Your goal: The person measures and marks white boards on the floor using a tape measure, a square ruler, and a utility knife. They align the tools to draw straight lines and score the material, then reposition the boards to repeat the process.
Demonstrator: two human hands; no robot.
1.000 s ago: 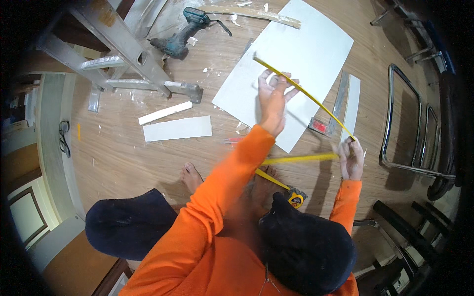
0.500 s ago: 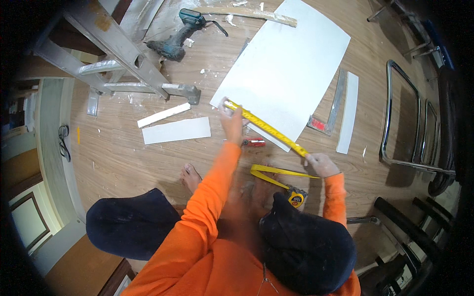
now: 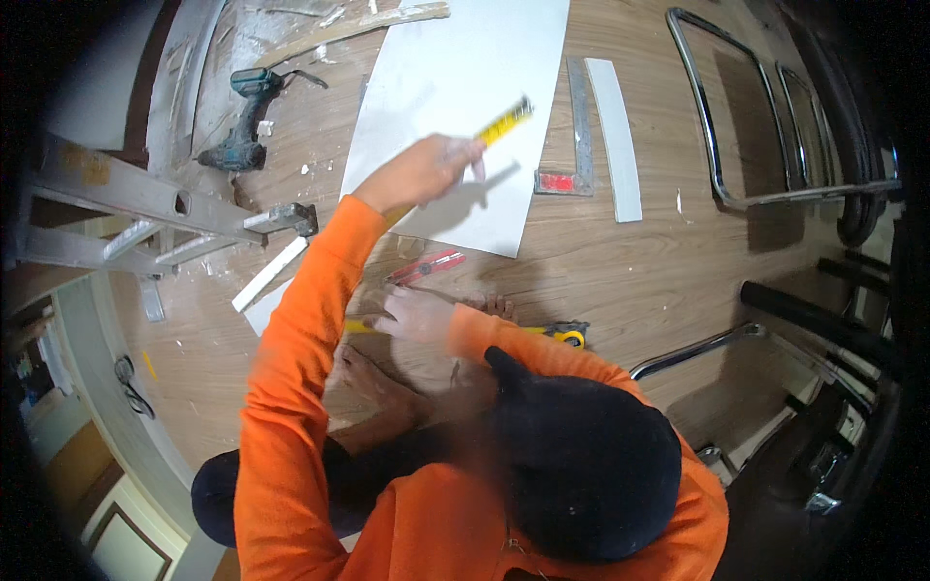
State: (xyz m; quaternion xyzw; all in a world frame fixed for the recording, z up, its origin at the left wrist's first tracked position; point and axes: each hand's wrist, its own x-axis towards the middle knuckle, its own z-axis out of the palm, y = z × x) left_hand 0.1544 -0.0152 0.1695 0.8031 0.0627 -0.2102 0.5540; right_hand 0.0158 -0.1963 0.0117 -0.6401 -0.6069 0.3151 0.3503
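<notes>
My left hand (image 3: 434, 167) is closed around the yellow blade of a tape measure, above a white board (image 3: 455, 58) on the floor. The blade's free end (image 3: 508, 120) sticks out past the fingers, up and to the right. Lower down, near my feet, my right hand (image 3: 415, 316) grips another stretch of the yellow blade. The tape measure's case (image 3: 572, 335) lies by my right forearm, partly hidden by the sleeve. Between the hands a red utility knife (image 3: 426, 266) rests on the floor, just off the board's near edge.
A metal square (image 3: 581, 126) and a white strip (image 3: 617, 145) lie right of the board. To the left are a cordless drill (image 3: 242, 126), a stepladder (image 3: 155, 198), more white strips (image 3: 271, 274) and eyeglasses (image 3: 131, 382). Chairs with metal frames (image 3: 712, 145) stand at the right.
My right hand has swung left, from the board's near right corner to by my feet. My left hand has raised the blade's end, now pointing up over the board. The view has shifted.
</notes>
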